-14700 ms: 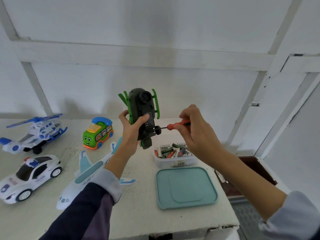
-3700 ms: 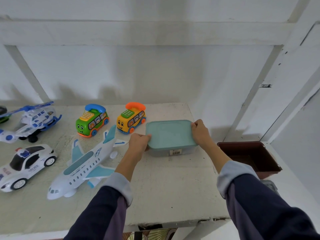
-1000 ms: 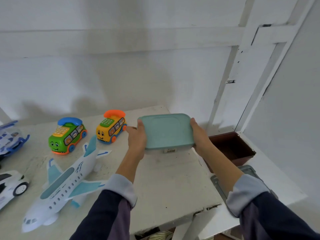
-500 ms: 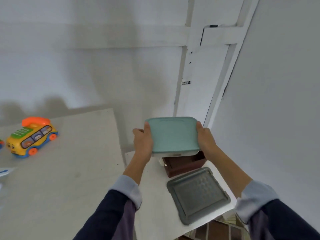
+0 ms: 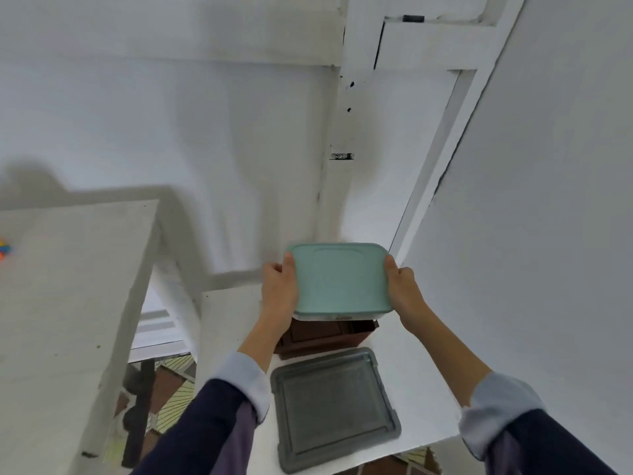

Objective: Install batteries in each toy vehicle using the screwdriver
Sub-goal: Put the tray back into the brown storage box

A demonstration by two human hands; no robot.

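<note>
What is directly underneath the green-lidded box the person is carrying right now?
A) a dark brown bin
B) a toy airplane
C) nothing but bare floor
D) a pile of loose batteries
A: both hands, left hand and right hand, hold the green-lidded box just above the dark brown bin, which sits behind a grey lid.

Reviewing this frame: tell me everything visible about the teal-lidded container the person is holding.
The container is a rounded-rectangular box, plastic by its look, closed by a matte teal lid with a faint raised outline. Only a thin strip of its pale, translucent base shows below the lid's near edge, with a small label there, too blurred to read. Its contents are hidden. It is held roughly level in the air above a brown box, the left hand gripping its left side and the right hand its right side.
</note>
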